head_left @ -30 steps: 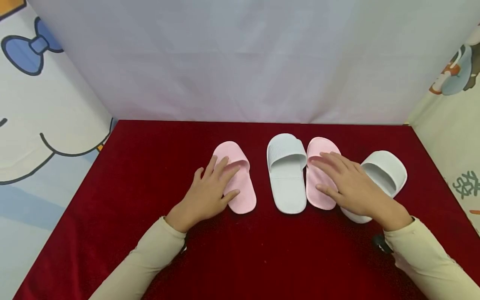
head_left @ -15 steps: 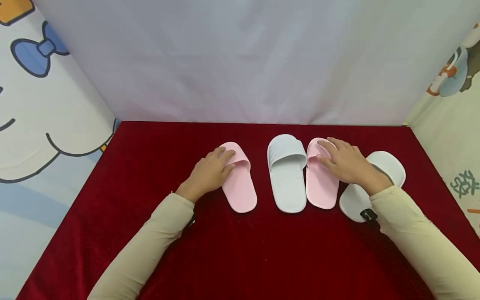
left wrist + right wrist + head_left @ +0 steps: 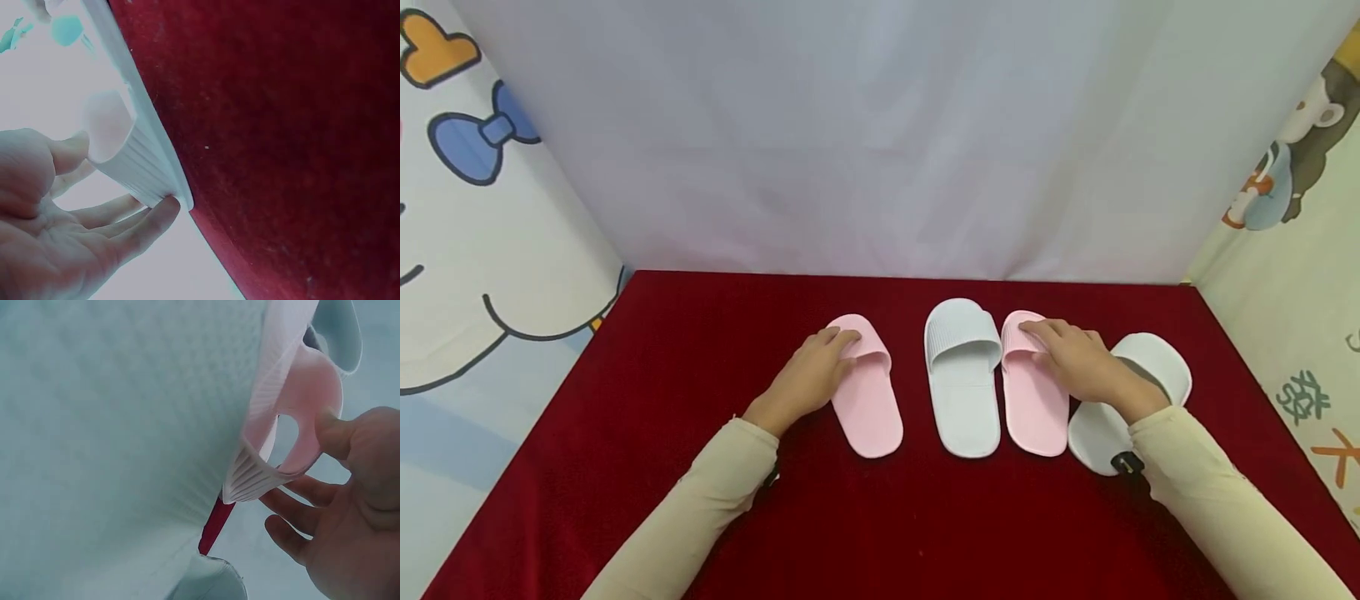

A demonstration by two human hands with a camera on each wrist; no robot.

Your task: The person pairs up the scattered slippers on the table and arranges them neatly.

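Two pink slippers lie on the red cloth in the head view. My left hand [image 3: 808, 371] pinches the strap of the left pink slipper [image 3: 868, 408]; the left wrist view has the thumb at the strap's opening and the fingers [image 3: 147, 228] along its ribbed outside. On the right, my right hand [image 3: 1090, 367] grips the strap of the other pink slipper [image 3: 1033, 408], its thumb [image 3: 334, 434] inside the opening and the fingers beneath the outer face in the right wrist view. Between the pink ones stands a white slipper [image 3: 966, 408], its strap touching the right pink slipper.
A second white slipper [image 3: 1097, 437] lies slanted at the right, partly covered by my right hand and wrist. The red cloth [image 3: 880, 533] covers the table. A pale curtain [image 3: 880, 150] closes off the back, with printed cloths [image 3: 460, 250] along the sides.
Both hands have gone from hovering with spread fingers over the pink slippers to holding their straps. The slippers have not visibly shifted on the cloth; the head view has tilted up slightly.
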